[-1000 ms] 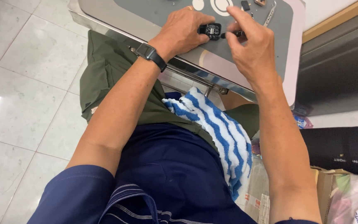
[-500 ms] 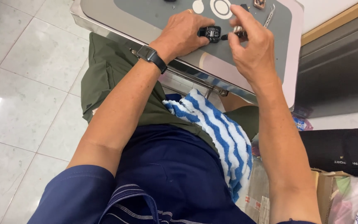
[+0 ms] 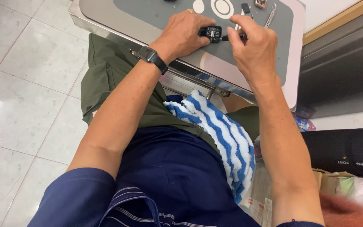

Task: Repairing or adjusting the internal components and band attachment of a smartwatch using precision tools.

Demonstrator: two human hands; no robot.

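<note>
Two hands at a grey bench [image 3: 148,17], small black device between them.
Left hand [image 3: 185,35] still pins the device [image 3: 210,32]; right hand [image 3: 253,48], shifted lower, pinches a slim dark tool [image 3: 227,38] at its edge.

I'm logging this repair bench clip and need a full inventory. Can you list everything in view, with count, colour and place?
small square device: one, black, on the mat, held by the left fingers
slim tool: one, dark, pinched in the right fingers, tip at the device
work mat: one, grey, covering the tray top
tray table: one, pale with a metal edge, over the lap
tweezers: one, silver, far right of the mat
small parts: a few, dark, top of the mat
towel: one, blue and white striped, on the lap
wristwatch: one, black, left wrist
left hand: one, steadying the device
right hand: one, gripping the tool
</note>
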